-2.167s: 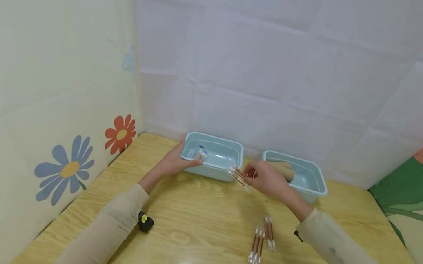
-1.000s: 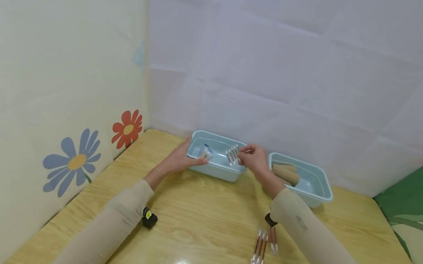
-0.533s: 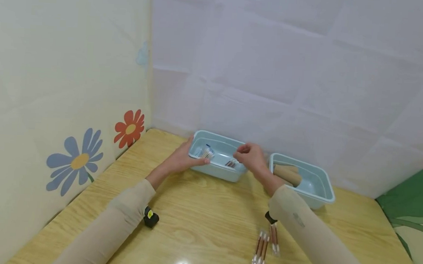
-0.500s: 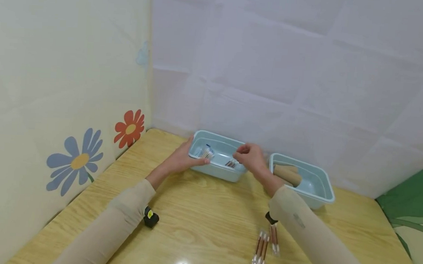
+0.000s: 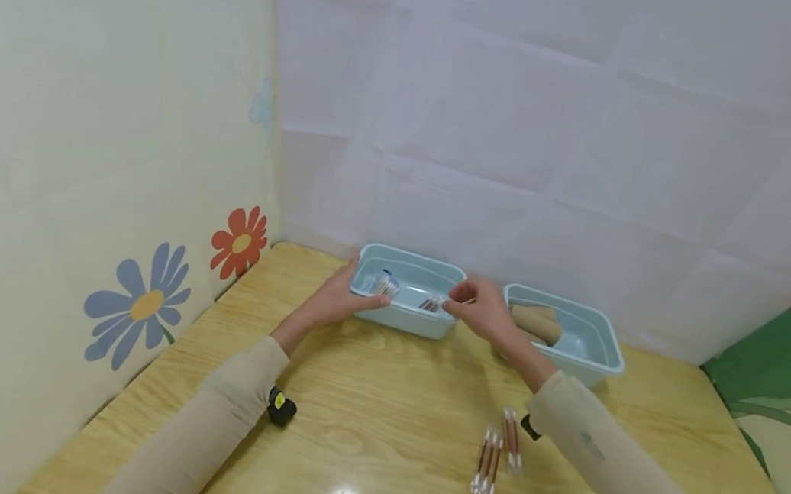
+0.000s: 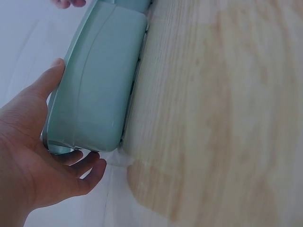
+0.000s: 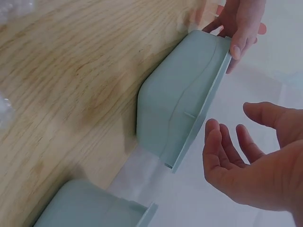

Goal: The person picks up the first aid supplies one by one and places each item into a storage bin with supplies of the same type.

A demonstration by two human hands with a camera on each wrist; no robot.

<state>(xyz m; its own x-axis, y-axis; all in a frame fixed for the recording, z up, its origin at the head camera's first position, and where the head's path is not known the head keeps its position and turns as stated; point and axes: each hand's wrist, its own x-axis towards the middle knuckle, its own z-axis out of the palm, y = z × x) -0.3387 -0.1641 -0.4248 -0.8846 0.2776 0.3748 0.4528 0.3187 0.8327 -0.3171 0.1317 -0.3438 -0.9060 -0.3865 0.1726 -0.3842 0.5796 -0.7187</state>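
Observation:
My left hand (image 5: 335, 295) grips the left end of a light blue plastic bin (image 5: 406, 320), its thumb over the front rim and its fingers round the end wall. Inside the bin, a pack of cotton swabs (image 5: 429, 304) with brown sticks lies toward the right. At the left in there is another clear pack (image 5: 384, 284) with white sticks and a bit of blue. Above the right end of the bin hovers my right hand (image 5: 484, 310). In the right wrist view its fingers are loosely bent, with nothing between thumb and fingertips.
Two clear packs of brown-stick cotton swabs, a left one (image 5: 487, 464) and a right one (image 5: 513, 440), lie on the wooden table (image 5: 370, 414). A second blue bin (image 5: 597, 357) holding brown rolls (image 5: 535, 323) stands at the right, by the white backdrop.
My right hand carried the swab pack into the left bin, let it go, and drew back slightly to the right. My left hand has stayed on the bin.

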